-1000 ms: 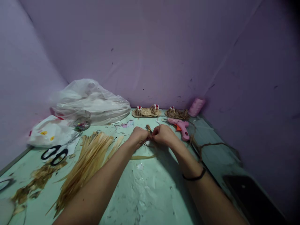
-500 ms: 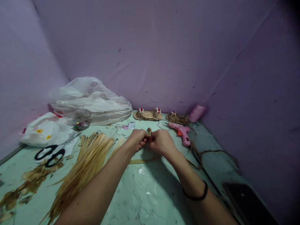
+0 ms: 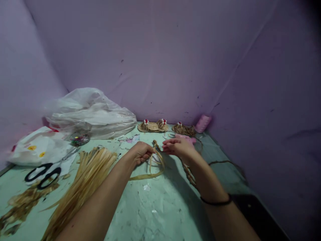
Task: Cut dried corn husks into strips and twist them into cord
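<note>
Straw strips (image 3: 155, 160) sit between my two hands, a few pale blades that join at a small braided tip near my fingertips, then bow down to the green table (image 3: 155, 207), one long blade curving back toward my left forearm. My left hand (image 3: 139, 153) is curled, fingers folded in around the near ends of those strips. My right hand (image 3: 177, 146) faces it, fingers stretched toward the left with thumb and fingertips pinching at the braided tip; I can't tell how firmly. A dark band rings my right wrist.

Left of my arm lies a big sheaf of straw (image 3: 82, 182), fanned along the table. Further left, black-handled scissors (image 3: 41, 172) rest just beside a white bag (image 3: 37, 149), with brown scraps below them. A clear plastic bag (image 3: 89, 112) is heaped behind, against the purple wall. At the back, small woven pieces (image 3: 153, 126) with red and white beads lie in a row, a pink spool (image 3: 202, 123) just right of them. A braided cord (image 3: 189, 174) trails along under my right wrist.
</note>
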The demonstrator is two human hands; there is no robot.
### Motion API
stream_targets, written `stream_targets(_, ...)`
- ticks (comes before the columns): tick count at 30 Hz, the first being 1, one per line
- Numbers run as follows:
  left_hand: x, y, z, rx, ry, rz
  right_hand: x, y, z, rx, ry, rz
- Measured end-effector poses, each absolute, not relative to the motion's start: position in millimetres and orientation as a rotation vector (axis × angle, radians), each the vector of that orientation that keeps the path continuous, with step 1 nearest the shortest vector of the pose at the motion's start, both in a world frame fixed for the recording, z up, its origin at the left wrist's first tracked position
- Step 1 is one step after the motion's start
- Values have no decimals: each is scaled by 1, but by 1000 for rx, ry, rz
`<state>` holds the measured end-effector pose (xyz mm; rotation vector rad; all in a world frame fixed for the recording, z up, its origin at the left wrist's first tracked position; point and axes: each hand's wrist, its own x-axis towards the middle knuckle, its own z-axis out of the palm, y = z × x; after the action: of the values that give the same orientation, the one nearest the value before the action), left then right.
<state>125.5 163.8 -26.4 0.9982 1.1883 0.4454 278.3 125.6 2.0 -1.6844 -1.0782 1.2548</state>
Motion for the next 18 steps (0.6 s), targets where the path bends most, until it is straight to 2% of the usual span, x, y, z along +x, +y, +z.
stream_targets(3,124,163,-26,1009,1172,439,252,129,-12,-1695,-1041,1409)
stream_targets(7,124,163,-23,1002,1167,430,254,126,-12,-1720,-1068,1445)
stream_targets(12,124,165,-23,983,1172,397,282,118,-4,-1804,-1125,1317)
stream_targets(18,128,168,-27,983,1229,339,251,127,-34,-1841,-1227,1119)
